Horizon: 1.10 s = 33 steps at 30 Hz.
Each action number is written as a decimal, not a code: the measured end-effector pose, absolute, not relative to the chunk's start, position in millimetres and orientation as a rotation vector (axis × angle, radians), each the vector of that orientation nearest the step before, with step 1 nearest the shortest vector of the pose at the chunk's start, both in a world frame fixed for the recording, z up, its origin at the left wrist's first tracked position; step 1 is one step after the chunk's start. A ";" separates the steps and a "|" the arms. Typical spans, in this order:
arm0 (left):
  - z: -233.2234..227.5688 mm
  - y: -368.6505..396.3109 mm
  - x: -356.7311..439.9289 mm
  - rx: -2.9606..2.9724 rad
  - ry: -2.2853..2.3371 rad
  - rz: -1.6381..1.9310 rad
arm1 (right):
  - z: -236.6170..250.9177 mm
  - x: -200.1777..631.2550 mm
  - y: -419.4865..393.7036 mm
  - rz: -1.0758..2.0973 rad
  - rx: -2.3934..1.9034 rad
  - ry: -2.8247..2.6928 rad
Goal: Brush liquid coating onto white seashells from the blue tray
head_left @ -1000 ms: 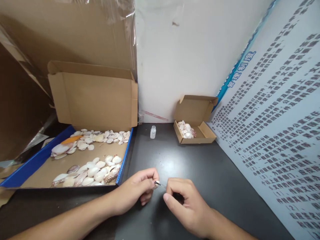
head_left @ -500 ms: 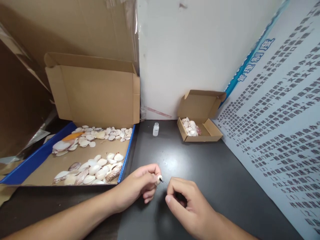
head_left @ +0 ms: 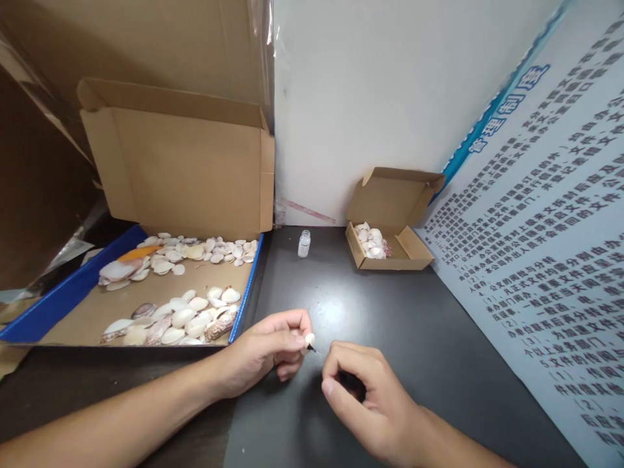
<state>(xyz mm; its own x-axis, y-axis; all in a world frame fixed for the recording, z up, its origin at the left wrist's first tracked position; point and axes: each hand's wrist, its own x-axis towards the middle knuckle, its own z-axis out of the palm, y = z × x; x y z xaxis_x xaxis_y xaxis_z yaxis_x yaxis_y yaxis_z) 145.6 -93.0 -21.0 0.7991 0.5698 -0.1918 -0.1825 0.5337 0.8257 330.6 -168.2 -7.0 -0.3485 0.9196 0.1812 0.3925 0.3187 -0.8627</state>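
While pinched: shell [head_left: 309, 338], brush [head_left: 316, 351].

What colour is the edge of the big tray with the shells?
Blue. The tray edge shows best in the head view.

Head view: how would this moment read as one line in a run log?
left hand: pinches small white seashell | right hand: holds thin dark-tipped brush at shell | nearby: small clear glass vial, dark table
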 end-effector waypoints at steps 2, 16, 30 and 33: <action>-21.2 -92.6 144.7 0.905 0.451 0.469 | -7.1 330.6 -167.6 0.978 -1.156 -1.886; -22.3 -92.3 143.5 0.933 0.433 0.401 | -7.7 331.8 -167.2 0.996 -1.163 -1.869; -22.1 -92.5 145.9 0.927 0.455 0.438 | -9.5 332.6 -166.6 0.981 -1.175 -1.913; -22.6 -92.3 146.2 0.926 0.477 0.444 | -7.8 332.3 -167.0 0.974 -1.170 -1.907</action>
